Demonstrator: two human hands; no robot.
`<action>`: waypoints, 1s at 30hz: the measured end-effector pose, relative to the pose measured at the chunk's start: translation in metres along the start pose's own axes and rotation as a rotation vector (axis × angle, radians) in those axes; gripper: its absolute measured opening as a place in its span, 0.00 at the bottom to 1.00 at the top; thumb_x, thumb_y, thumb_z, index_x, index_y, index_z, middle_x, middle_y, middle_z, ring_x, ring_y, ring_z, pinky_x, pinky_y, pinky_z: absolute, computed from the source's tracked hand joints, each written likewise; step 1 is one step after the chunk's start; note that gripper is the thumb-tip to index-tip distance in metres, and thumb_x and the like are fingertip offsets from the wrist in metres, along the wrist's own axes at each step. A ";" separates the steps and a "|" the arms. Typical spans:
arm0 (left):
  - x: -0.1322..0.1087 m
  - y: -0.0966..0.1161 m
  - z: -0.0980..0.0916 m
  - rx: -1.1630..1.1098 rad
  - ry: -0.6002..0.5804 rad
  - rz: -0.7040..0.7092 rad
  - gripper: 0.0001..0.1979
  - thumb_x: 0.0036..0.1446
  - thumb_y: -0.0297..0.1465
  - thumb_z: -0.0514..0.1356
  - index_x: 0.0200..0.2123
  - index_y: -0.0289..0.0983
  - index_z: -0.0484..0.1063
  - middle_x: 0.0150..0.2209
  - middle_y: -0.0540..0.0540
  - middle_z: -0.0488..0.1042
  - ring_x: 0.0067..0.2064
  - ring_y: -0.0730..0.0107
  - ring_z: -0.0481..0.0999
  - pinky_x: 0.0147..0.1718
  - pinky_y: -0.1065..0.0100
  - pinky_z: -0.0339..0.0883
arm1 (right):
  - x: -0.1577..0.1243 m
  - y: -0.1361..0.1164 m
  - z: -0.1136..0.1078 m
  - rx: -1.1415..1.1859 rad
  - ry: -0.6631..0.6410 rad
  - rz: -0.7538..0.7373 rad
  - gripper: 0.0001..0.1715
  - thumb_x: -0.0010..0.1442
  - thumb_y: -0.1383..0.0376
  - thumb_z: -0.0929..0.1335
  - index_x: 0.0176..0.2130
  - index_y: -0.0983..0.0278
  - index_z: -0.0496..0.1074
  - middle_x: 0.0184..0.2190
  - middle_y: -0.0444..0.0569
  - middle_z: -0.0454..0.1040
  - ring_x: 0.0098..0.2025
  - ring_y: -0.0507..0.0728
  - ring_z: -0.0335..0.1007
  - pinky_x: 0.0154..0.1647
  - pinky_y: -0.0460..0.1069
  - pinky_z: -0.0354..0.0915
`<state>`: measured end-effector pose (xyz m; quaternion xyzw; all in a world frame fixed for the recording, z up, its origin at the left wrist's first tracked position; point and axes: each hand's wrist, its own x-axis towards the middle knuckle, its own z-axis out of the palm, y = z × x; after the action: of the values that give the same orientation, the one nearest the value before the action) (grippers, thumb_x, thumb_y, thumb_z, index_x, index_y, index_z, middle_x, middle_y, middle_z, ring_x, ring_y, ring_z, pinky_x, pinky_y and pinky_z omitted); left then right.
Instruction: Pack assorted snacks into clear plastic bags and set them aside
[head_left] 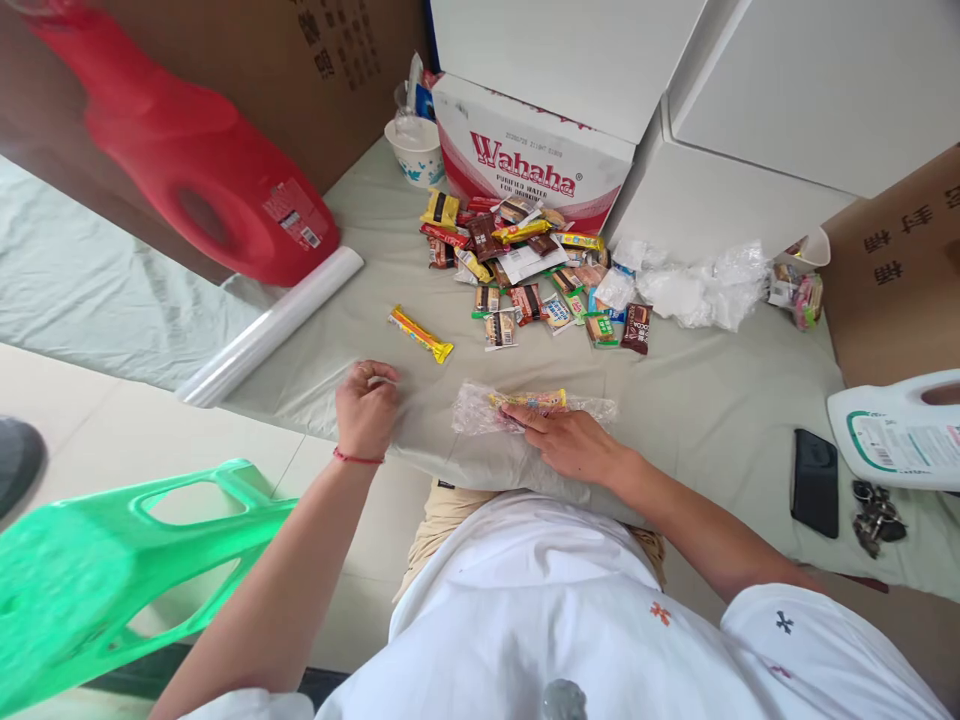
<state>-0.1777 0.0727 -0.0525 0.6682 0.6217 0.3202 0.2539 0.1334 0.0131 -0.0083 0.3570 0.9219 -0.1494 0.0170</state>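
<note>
My right hand (571, 440) lies flat, fingers stretched, pressing on a snack bar wrapped in clear film (534, 405) on the grey-green cloth (712, 400). My left hand (366, 407) rests on the cloth to the left with its fingers curled in a pinch; what it pinches is too thin to make out. A yellow-orange snack bar (421, 334) lies alone just beyond the two hands. Further back sits a pile of several wrapped snacks (525, 270).
A roll of clear film (271, 326) lies at the left by a red jug (187, 160). Behind the snacks stand a Wahaha carton (525, 160) and a paper cup (415, 150). Crumpled plastic (697, 288), a black phone (815, 482), keys (874, 518), a white jug (900, 430) and a green stool (112, 570) are nearby.
</note>
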 end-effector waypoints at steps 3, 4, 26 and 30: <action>-0.013 0.018 0.014 -0.018 0.124 -0.052 0.21 0.70 0.43 0.47 0.57 0.38 0.67 0.55 0.36 0.75 0.57 0.51 0.74 0.55 0.48 0.69 | 0.000 0.001 0.001 -0.041 -0.011 -0.004 0.24 0.66 0.74 0.63 0.56 0.57 0.76 0.74 0.40 0.54 0.56 0.60 0.76 0.45 0.54 0.77; -0.017 0.027 0.023 0.003 0.100 -0.025 0.23 0.67 0.47 0.53 0.55 0.38 0.69 0.59 0.34 0.72 0.64 0.44 0.68 0.60 0.42 0.63 | -0.002 0.002 0.000 -0.057 -0.016 0.000 0.23 0.66 0.74 0.63 0.55 0.58 0.76 0.74 0.41 0.54 0.55 0.61 0.77 0.44 0.53 0.77; -0.057 0.108 0.055 -0.024 -0.110 -0.071 0.05 0.57 0.31 0.58 0.32 0.38 0.73 0.28 0.50 0.76 0.30 0.69 0.75 0.33 0.69 0.67 | 0.019 -0.015 0.026 0.246 0.322 0.329 0.20 0.69 0.64 0.66 0.58 0.57 0.73 0.63 0.52 0.69 0.56 0.60 0.72 0.53 0.54 0.72; -0.053 0.106 0.073 -0.054 -0.164 0.078 0.14 0.62 0.28 0.51 0.42 0.36 0.77 0.40 0.42 0.81 0.42 0.63 0.79 0.43 0.65 0.71 | 0.019 -0.008 0.033 0.397 0.459 0.341 0.26 0.65 0.68 0.67 0.61 0.63 0.68 0.60 0.57 0.71 0.59 0.62 0.70 0.59 0.57 0.69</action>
<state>-0.0533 0.0143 -0.0289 0.7087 0.5636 0.2905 0.3094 0.1111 0.0107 -0.0400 0.5266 0.7817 -0.2369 -0.2357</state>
